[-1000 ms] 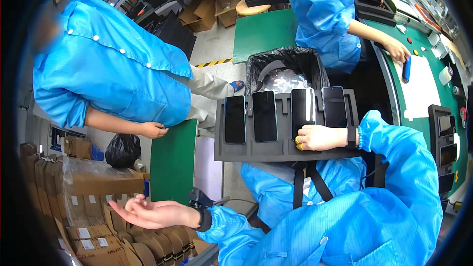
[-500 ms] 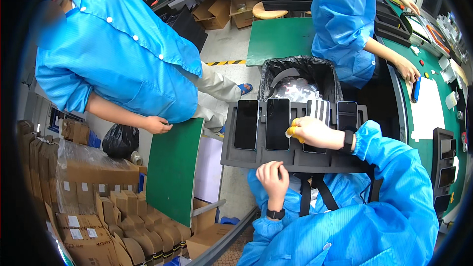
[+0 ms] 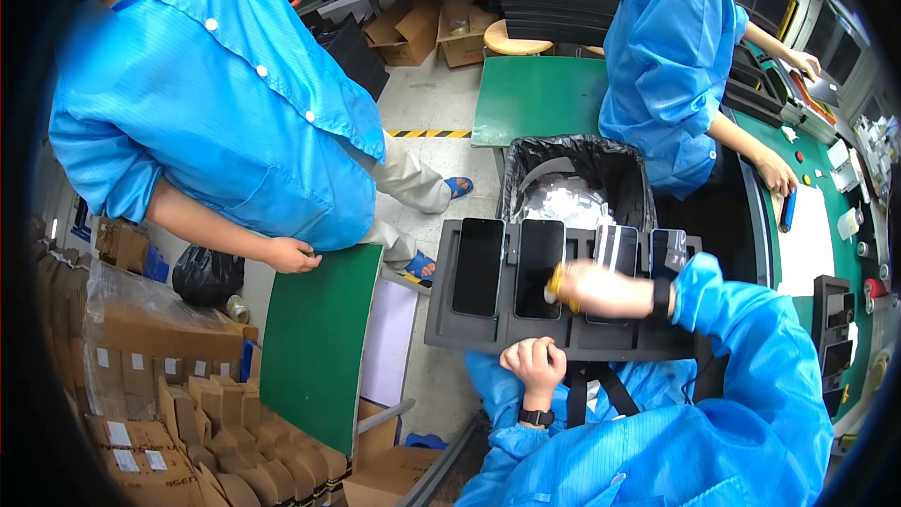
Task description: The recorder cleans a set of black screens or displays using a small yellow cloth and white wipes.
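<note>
A black foam tray (image 3: 582,342) lies before me, holding several smartphones in its slots. The leftmost phone (image 3: 479,268) is dark-screened, as is the second phone (image 3: 538,258). My right hand (image 3: 601,289) is over the second phone's right edge, fingers drawn together and blurred. Yellow covers like finger cots (image 3: 557,282) show at its fingertips; anything pinched there cannot be made out. Partly under this hand lies a third phone (image 3: 617,246) with bright reflections; a fourth phone (image 3: 667,246) sits at the right. My left hand (image 3: 534,364) is curled on the tray's near edge.
Behind the tray stands a black-lined bin (image 3: 511,192) with pale scraps. One person in a blue smock (image 3: 253,141) stands at left beside a green board (image 3: 314,347); another person (image 3: 666,66) works at the green bench (image 3: 770,122). Cardboard boxes (image 3: 178,319) fill the lower left.
The tray and phones appear lower in the view. My right hand stays beside the second phone, now lower along its edge and more blurred. My left hand remains on the tray's near edge.
</note>
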Available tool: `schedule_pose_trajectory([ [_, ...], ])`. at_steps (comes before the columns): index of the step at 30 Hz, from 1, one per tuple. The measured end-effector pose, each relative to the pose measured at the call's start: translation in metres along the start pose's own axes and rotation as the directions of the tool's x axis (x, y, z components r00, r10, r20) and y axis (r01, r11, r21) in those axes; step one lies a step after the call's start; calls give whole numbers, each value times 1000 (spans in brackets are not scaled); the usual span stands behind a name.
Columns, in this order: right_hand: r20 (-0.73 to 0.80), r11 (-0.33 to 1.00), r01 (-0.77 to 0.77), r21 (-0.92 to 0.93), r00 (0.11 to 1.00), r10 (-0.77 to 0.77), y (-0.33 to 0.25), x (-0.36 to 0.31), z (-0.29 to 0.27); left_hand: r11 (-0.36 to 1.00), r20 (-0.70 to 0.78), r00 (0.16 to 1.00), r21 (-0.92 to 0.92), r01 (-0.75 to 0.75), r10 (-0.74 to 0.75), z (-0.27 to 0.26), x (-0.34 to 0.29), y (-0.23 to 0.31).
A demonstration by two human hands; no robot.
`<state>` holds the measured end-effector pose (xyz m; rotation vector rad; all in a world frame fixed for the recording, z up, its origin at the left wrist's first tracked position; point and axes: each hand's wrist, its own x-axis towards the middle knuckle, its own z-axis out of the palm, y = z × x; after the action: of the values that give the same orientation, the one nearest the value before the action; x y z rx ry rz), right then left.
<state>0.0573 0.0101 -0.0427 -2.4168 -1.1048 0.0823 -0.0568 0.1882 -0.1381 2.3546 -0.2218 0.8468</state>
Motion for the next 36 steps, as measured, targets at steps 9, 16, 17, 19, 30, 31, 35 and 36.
schedule_pose_trajectory([
  [9, -172, 960, -105, -258, 983, 61, 75, 34, -35, 1000, 7, 1000, 12, 11, -11, 0, 1, -3],
  [16, -150, 973, 91, -214, 981, -125, 23, 25, -6, 1000, 13, 1000, 5, 3, -3, 0, 2, 0],
  [17, -243, 962, -60, -266, 970, -7, 58, 31, -11, 1000, 24, 1000, -13, 11, -11, 1, -1, 4],
  [19, -290, 942, -230, -245, 944, 155, 92, 53, -18, 1000, 24, 1000, 8, 12, -12, 0, -4, 0],
  [30, -124, 898, -424, 117, 891, 437, 74, 36, -4, 1000, 24, 1000, -21, -9, 9, 1, 0, 6],
  [31, -312, 954, -299, 11, 906, 287, 91, 48, -15, 1000, 19, 1000, -11, 6, -6, -2, -2, 3],
  [35, -262, 974, -221, -55, 944, 200, 55, 48, -12, 1000, 13, 1000, 18, 11, -11, -1, -4, -3],
  [36, -260, 995, -48, -88, 965, 24, 27, 38, -6, 1000, -5, 1000, 24, 12, -12, -1, -2, -3],
])
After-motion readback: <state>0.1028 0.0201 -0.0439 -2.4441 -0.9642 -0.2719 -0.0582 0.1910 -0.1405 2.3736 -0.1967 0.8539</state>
